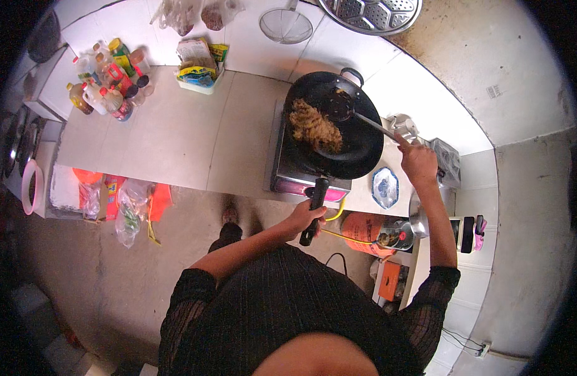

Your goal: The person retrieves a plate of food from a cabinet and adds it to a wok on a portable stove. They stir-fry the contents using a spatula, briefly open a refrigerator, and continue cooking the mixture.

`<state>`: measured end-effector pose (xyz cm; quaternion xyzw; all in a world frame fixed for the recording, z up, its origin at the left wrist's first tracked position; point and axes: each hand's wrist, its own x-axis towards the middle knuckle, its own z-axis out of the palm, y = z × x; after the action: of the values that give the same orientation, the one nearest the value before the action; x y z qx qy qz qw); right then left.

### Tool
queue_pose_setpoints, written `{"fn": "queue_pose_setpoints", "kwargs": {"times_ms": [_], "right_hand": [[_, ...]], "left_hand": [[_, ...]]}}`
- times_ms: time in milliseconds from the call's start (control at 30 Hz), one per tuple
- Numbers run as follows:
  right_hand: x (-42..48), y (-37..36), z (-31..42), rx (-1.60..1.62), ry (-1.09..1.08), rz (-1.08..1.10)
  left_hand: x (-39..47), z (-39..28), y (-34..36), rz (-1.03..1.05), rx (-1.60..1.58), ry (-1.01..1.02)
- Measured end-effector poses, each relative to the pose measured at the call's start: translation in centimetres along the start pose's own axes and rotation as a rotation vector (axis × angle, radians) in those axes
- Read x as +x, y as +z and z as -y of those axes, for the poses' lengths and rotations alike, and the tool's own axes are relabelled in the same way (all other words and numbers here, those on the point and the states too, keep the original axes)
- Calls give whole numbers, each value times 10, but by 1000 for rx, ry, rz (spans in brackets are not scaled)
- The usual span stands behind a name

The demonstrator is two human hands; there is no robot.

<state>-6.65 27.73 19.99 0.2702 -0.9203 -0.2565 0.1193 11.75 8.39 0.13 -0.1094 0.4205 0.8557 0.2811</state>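
A black wok [359, 145] sits tilted on a gas stove [281, 176], with a heap of brown, crumbly food [314, 126] on its left side. My left hand [303, 218] is wrapped around the wok's black handle [319, 190]. In my right hand [418, 162] is the metal shaft of a cooking ladle [374, 125]. The ladle's bowl rests inside the wok, to the right of the food, and looks dark with sauce or residue. An octagonal dish with a blue rim [385, 188] stands on the counter below my right hand.
Several bottles [112, 80] and a tub of seasoning packets [201, 70] stand on the counter [175, 122] to the left. A metal kettle [403, 127] is behind my right hand. Under the counter is an orange gas cylinder [361, 230] with a yellow hose [347, 236]. A wire strainer [286, 26] hangs on the wall.
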Motion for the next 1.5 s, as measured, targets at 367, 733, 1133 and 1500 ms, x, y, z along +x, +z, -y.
{"fn": "queue_pose_setpoints", "kwargs": {"times_ms": [367, 733, 1133, 1500], "right_hand": [[-13, 59, 5, 337, -70, 246], [-36, 39, 10, 240, -153, 329], [-1, 27, -8, 28, -87, 250], [20, 50, -70, -254, -31, 205]], "left_hand": [[4, 5, -3, 31, 15, -9], [6, 3, 0, 18, 19, 13], [8, 4, -1, 33, 14, -2], [2, 1, 0, 19, 42, -17]]}}
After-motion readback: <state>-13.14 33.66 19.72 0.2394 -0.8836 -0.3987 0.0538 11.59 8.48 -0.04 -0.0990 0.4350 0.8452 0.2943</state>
